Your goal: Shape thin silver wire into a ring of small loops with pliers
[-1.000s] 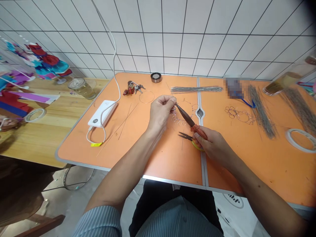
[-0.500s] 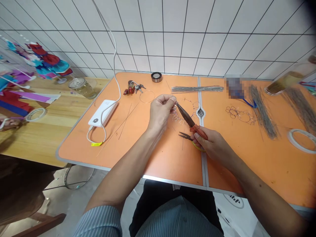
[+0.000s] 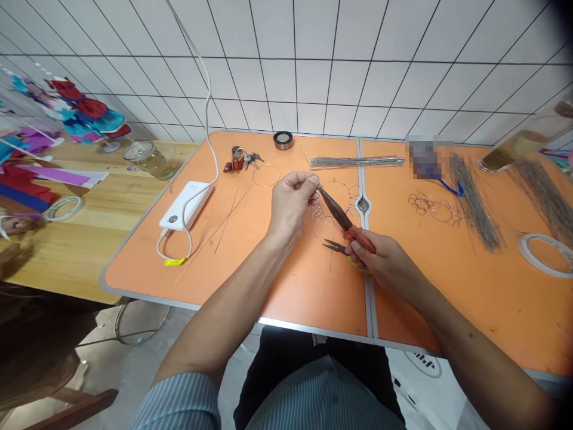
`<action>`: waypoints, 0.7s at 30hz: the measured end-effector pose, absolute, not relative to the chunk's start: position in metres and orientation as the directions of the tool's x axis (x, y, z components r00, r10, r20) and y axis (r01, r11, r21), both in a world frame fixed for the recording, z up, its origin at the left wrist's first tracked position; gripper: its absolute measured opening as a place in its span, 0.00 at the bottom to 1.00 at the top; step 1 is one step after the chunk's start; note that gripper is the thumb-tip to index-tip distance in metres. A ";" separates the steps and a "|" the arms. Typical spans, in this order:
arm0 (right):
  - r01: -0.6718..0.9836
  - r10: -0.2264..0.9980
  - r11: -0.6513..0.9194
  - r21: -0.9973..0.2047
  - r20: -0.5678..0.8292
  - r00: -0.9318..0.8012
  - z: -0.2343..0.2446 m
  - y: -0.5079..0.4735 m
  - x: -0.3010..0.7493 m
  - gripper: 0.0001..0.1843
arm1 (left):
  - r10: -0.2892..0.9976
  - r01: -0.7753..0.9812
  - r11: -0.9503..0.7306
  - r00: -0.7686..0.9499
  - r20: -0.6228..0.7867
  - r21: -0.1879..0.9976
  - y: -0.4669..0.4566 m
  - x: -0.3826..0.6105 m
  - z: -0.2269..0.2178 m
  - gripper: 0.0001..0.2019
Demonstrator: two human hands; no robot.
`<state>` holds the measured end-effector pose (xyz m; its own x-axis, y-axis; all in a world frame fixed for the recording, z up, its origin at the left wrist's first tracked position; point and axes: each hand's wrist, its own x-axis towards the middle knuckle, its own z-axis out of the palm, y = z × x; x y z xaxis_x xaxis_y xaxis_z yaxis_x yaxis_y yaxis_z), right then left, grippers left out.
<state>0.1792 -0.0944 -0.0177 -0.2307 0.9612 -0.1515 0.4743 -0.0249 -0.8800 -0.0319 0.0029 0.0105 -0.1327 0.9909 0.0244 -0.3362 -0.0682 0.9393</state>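
My left hand (image 3: 293,200) is closed in a pinch on a thin wire, most of which its fingers hide. The orange-handled pliers (image 3: 336,210) are in my right hand (image 3: 375,251), their jaw tips meeting the wire at my left fingertips. Beside and behind the jaws shows a ring of looped wire (image 3: 329,220); whether it joins the pinched wire, I cannot tell. Under my right hand lie a second pair of pliers (image 3: 335,246) with yellow handles, partly covered by the hand.
On the orange table (image 3: 268,286) are a wire bundle (image 3: 358,162), black tape (image 3: 283,140), keys (image 3: 251,160), a white power bank (image 3: 184,206) with a cable, looped wire shapes (image 3: 432,208), another wire bundle (image 3: 477,203) and a white tape roll (image 3: 547,255). A person sits at left.
My hands and the pliers hold almost the same position. At the far left, the other person's hand has shifted slightly.
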 end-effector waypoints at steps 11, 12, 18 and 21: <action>0.459 0.960 -0.042 -0.887 -0.163 -0.227 -0.010 -0.096 0.176 0.13 | 0.991 -0.345 -0.071 -0.133 0.027 0.936 0.003 -0.032 0.012 0.08; 0.459 0.959 -0.040 -0.888 -0.163 -0.230 -0.009 -0.097 0.176 0.13 | 0.991 -0.341 -0.068 -0.134 0.023 0.938 0.003 -0.032 0.012 0.08; 0.451 0.954 -0.057 -0.891 -0.181 -0.237 -0.008 -0.099 0.175 0.12 | 0.990 -0.330 -0.049 -0.140 0.002 0.943 0.003 -0.031 0.013 0.09; 0.463 0.954 -0.070 -0.884 -0.194 -0.227 -0.008 -0.099 0.174 0.14 | 0.990 -0.330 -0.048 -0.141 0.000 0.943 0.003 -0.031 0.014 0.09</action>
